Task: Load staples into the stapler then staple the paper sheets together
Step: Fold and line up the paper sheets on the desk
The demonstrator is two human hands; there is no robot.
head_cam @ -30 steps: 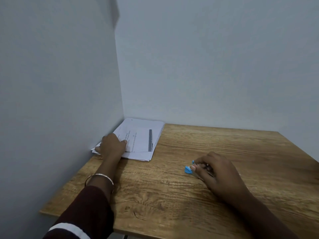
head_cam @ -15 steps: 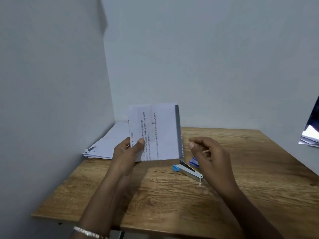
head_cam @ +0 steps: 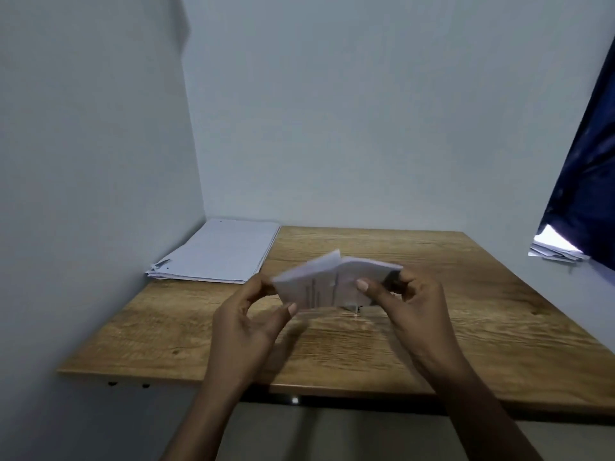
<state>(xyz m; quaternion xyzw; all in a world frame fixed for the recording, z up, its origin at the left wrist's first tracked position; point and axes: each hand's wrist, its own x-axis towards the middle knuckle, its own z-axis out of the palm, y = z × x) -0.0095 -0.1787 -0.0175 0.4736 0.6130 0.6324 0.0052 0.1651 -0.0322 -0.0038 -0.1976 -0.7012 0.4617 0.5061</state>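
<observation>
From where I stand, the person has the paper sheets (head_cam: 327,284) lifted just above the wooden table (head_cam: 466,294), one hand on each side. The left hand (head_cam: 253,314) pinches the near left corner between thumb and fingers. The right hand (head_cam: 411,304) grips the right side, with the thumb pressed on the printed face and the fingers curled behind. The sheets are fanning apart at the top edge. My guess is that they are held this way to be squared up so one corner can go to the stapler. The picture is blurred, so how many sheets there are is beyond me.

The stapler (head_cam: 352,307) sits on the table right under the bundle. Only a sliver of grey metal shows below the paper's lower edge. Neither hand touches it.

As for containers, the stapler's magazine is the only one that matters here, and it is hidden, so I cannot say whether it holds staples. No staple box is in view either.

A flat stack of sheets (head_cam: 219,254) lies in the far left corner against the wall, well apart from the hands. To the right hangs a dark blue cloth (head_cam: 589,168), with some loose papers (head_cam: 554,249) at its lower edge.
</observation>
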